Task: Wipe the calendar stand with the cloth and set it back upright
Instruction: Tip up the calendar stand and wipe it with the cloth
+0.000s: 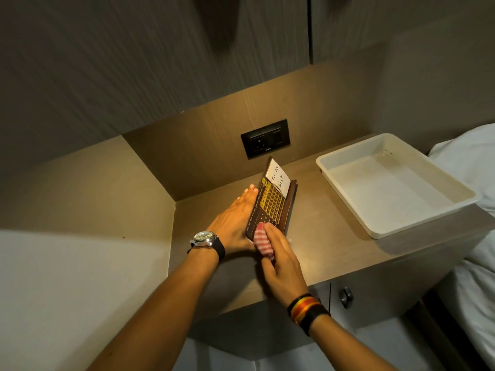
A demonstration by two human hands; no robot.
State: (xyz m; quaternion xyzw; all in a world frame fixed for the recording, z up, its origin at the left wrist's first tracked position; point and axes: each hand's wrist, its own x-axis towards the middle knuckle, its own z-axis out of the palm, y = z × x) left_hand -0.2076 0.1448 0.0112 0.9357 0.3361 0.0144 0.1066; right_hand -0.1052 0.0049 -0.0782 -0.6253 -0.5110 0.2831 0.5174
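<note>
Partly, perhaps, cloth (263,241) under right hand (281,261)

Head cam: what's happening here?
A person is wiping a dark brown calendar stand with a red-and-white checked cloth bunched in the right hand, at the stand's near end. The left hand lies flat against its left side, bracing it. The stand leans tilted on the wooden bedside counter, not yet upright. An empty white plastic tray sits to the right.

An empty white tray (455,195) sits on the wooden countertop (334,236) beside a black wall socket (265,138)
</note>
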